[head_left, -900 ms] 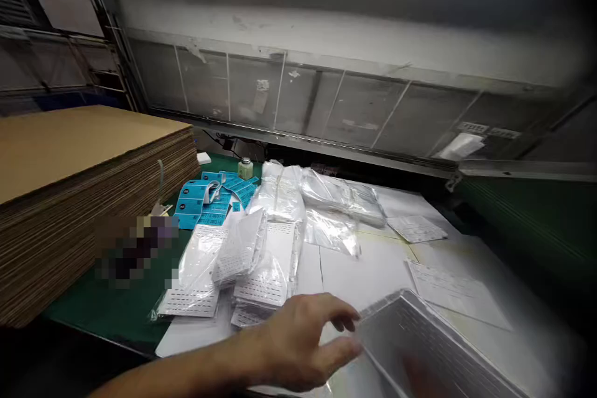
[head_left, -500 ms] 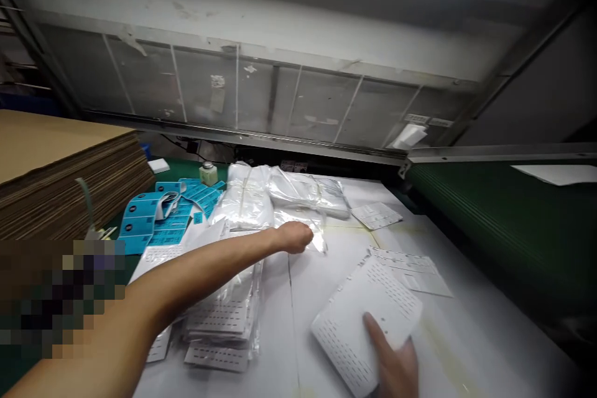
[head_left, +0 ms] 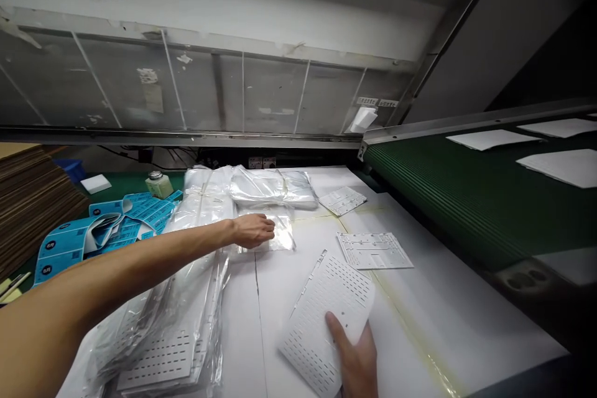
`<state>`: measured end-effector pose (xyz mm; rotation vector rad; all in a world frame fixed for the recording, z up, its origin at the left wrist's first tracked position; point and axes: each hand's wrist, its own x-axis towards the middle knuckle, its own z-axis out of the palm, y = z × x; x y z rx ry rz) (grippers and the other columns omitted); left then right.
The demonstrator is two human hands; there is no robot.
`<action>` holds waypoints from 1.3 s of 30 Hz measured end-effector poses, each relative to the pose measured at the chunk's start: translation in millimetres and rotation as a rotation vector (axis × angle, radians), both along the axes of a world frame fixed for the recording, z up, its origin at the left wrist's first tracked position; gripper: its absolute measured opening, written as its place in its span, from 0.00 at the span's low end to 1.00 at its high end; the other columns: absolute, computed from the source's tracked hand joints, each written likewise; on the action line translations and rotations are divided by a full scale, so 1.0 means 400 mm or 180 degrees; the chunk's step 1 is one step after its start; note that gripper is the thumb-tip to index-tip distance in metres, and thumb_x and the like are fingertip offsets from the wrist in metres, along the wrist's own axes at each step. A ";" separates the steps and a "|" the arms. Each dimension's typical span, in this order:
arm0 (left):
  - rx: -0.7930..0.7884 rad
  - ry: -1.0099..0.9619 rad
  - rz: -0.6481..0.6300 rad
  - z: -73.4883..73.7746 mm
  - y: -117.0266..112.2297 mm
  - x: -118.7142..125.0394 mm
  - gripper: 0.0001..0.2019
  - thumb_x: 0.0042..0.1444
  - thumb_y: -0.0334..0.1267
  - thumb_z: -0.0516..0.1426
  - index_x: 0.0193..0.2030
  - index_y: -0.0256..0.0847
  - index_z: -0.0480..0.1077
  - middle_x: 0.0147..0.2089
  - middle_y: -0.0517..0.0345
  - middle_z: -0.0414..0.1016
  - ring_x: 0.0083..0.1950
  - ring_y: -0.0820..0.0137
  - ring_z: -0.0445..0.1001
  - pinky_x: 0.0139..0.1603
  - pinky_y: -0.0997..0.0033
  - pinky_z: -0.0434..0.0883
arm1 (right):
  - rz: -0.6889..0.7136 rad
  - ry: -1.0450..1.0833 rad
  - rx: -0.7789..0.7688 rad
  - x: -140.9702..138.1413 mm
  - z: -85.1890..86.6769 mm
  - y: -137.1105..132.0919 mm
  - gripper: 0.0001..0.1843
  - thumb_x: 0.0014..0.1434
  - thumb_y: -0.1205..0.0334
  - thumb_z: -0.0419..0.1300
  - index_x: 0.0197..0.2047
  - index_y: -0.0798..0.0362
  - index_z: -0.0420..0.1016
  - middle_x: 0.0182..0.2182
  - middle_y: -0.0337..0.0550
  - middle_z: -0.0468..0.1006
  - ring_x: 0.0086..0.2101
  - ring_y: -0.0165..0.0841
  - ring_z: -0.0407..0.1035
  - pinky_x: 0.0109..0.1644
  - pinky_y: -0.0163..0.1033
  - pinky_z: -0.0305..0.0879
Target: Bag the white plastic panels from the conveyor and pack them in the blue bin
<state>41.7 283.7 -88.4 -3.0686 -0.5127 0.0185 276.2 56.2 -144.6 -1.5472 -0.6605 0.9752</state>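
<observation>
My left hand [head_left: 252, 230] reaches across the white table [head_left: 438, 323] and pinches a clear plastic bag [head_left: 278, 233] that lies in front of a stack of bags [head_left: 268, 186]. My right hand [head_left: 355, 357] rests at the near edge on a white perforated plastic panel [head_left: 326, 308], one finger stretched flat along it, holding it against the table. Under my left forearm lies a pile of bagged perforated panels [head_left: 168, 339].
Two flat white parts [head_left: 374, 250] [head_left: 342, 200] lie further back on the table. Blue labels [head_left: 93, 233] and a small bottle [head_left: 158, 183] sit at left beside a cardboard stack [head_left: 28, 205]. A green conveyor belt [head_left: 476, 199] with white sheets [head_left: 487, 138] runs along the right.
My left hand reached out from the near edge to the clear bag and closed on it. The right hand laid the perforated panel flat on the table. The view swung to the right.
</observation>
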 end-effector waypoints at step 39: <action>-0.4559 -0.3660 0.2475 0.187 -0.458 0.049 0.09 0.52 0.42 0.61 0.32 0.38 0.70 0.36 0.54 0.74 0.40 0.67 0.73 0.45 0.64 0.71 | 0.1240 -0.0896 0.0622 -0.146 0.228 0.024 0.20 0.59 0.46 0.54 0.48 0.48 0.73 0.44 0.41 0.77 0.45 0.39 0.70 0.49 0.42 0.66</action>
